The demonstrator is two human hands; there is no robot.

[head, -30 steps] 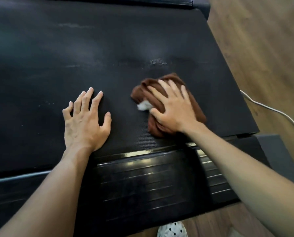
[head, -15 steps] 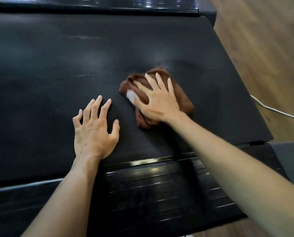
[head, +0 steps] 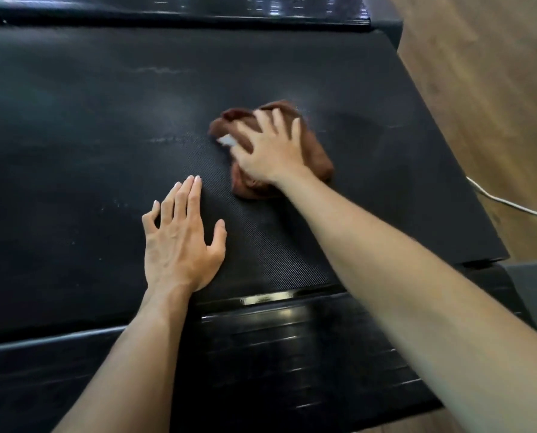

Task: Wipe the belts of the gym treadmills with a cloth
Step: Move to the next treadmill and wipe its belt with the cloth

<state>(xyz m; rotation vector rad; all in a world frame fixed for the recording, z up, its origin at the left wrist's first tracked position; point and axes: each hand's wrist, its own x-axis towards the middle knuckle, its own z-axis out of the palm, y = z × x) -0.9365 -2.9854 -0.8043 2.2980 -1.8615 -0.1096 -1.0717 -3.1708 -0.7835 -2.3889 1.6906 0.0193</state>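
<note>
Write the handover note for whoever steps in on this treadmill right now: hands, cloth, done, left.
Left hand: flat on the belt, fingers straight, holding nothing.
Right hand: fingers spread, pressing the brown cloth onto the belt, right of centre.
Cloth: bunched under the palm, a white tag showing at its left edge.
Done: cannot tell for sure; a darker patch lies just right of the cloth.
Left: pale streaks farther up the belt and specks on its left side look unwiped. No other treadmill is in view.
</note>
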